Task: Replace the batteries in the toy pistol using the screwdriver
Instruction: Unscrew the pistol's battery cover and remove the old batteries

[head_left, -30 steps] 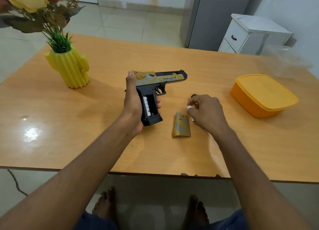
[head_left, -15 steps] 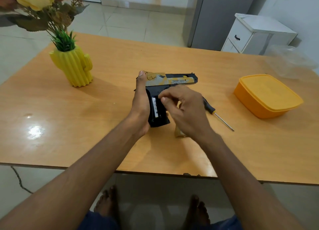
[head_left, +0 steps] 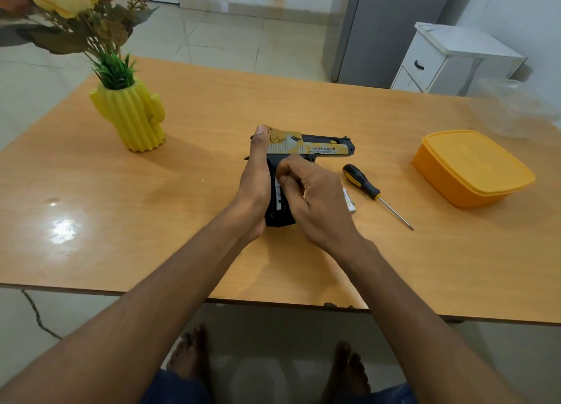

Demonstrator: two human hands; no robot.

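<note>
Since a second ago, the right hand [head_left: 315, 203] is coming off the table [head_left: 182, 221] and curling its fingertips into the open grip of the toy pistol [head_left: 306, 147], seemingly pinching a battery [head_left: 278, 194] there. Near the table's middle, the left hand [head_left: 255, 188] is wrapping the grip's back, barrel pointing right. With the battery running lengthwise down the grip, the right hand is sitting nearest, while the screwdriver [head_left: 368, 189] is lying just right.

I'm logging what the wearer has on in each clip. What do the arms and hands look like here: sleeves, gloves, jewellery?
Both forearms are bare up to the frame edge, with no sleeves in view. The left hand and right hand wear no gloves, and no rings, watch or wristband show on the sides facing the camera. The left thumbnail is short and unpainted.
</note>
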